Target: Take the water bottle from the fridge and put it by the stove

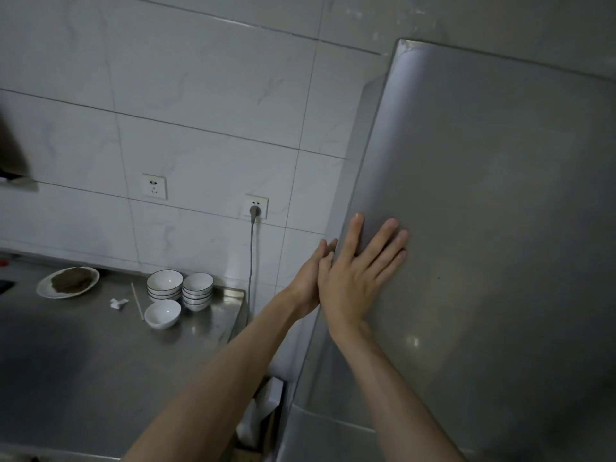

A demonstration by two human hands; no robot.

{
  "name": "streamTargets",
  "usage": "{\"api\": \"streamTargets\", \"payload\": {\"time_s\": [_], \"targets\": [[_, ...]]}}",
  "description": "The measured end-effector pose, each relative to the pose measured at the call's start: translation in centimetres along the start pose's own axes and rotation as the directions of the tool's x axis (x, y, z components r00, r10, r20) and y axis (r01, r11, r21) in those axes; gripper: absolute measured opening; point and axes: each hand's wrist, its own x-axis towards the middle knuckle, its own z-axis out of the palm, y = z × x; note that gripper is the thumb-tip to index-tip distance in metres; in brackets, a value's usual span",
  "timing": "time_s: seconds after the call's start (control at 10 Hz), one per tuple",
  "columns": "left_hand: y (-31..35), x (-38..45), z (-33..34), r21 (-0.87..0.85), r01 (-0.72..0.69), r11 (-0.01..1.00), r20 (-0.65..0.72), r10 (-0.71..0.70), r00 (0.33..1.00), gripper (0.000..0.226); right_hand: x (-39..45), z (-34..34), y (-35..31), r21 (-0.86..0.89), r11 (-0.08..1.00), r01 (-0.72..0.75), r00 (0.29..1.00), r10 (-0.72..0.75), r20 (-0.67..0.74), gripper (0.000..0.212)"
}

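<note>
A tall silver fridge (483,195) fills the right half of the view, its upper door closed. My right hand (360,275) lies flat on the door face near its left edge, fingers spread. My left hand (308,281) is at the door's left edge, fingers reaching along the side, partly hidden behind the right hand. No water bottle is visible. The stove itself is hardly in view; only a dark corner shows at the far left edge.
A steel counter (100,355) lies left of the fridge. On it stand stacked white bowls (181,288), a single bowl (162,314), a plate (68,281) with brown food, a chopstick and a small white scrap. A grey cable (252,258) hangs from a wall socket.
</note>
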Motion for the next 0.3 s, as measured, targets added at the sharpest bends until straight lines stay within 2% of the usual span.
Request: {"api": "streamTargets", "payload": {"time_s": [0.1, 0.2, 0.3], "targets": [[0.3, -0.4, -1.0, 0.042, -0.061, 0.997, -0.019, 0.061, 0.998, 0.066, -0.2, -0.6, 0.2, 0.018, 0.996, 0.082, 0.991, -0.083, 0.103, 0.080], [0.1, -1.1, -1.4, 0.109, -0.030, 0.994, -0.119, 0.043, 0.992, 0.071, -1.0, -2.6, 2.1, 0.205, 0.960, 0.192, 0.970, -0.217, 0.106, 0.066], [-4.1, -3.3, -2.9, 0.256, 0.016, 0.967, -0.245, 0.049, 0.968, 0.071, -6.1, -5.4, 6.5, 0.417, 0.896, 0.150, 0.955, -0.241, 0.175, 0.049]]}}
